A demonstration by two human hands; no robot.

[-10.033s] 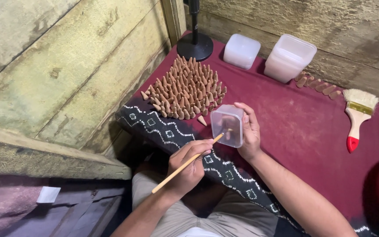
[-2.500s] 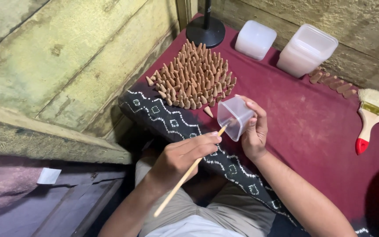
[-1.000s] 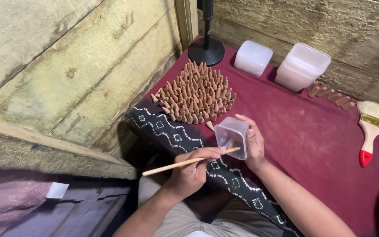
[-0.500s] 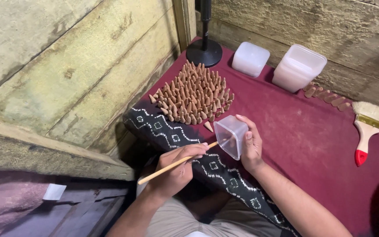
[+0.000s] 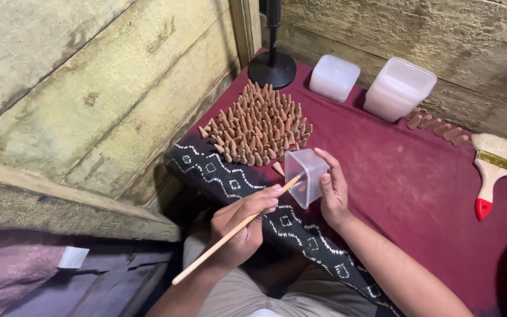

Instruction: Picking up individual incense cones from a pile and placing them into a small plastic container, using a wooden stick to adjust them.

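Keep your right hand gripping the small clear cup tilted over the table edge, left hand pinching the wooden stick, tip steady at its mouth, clear of the cones.

Both hands, left and right, are closed in grips.

Soft, even light fell from above, bright on the wooden wall. Deep shadow filled the lower left corner. The view stayed sharp, without glare.
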